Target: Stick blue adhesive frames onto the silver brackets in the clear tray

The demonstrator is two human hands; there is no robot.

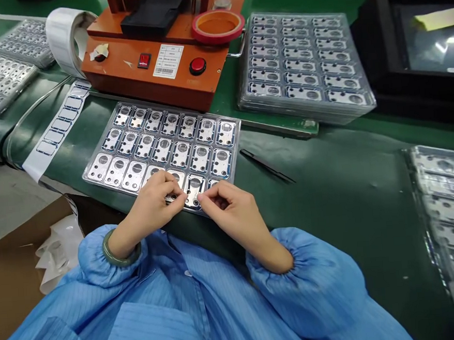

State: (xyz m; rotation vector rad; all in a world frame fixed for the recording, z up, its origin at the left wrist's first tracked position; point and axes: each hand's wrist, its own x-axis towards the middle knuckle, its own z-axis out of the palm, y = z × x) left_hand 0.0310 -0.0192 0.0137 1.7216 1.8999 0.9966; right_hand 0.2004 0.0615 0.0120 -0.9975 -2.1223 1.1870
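Two blue striped smock sleeves end in a left hand and a right hand, close but not touching, their fingertips pinching at one metal plate in the front row of a clear tray of three rows of seven plates. One pair of black tweezers lies just right of the tray.

The only print in view stands on the orange machine. On its front panel is a white label with several lines of small characters, but they are too small and I cannot read them. Under these lines the same label carries a barcode, and its digits are also not readable. The red rocker switch has maybe small marks, but they cannot be made out. On the metal plates in the tray I can read no print.
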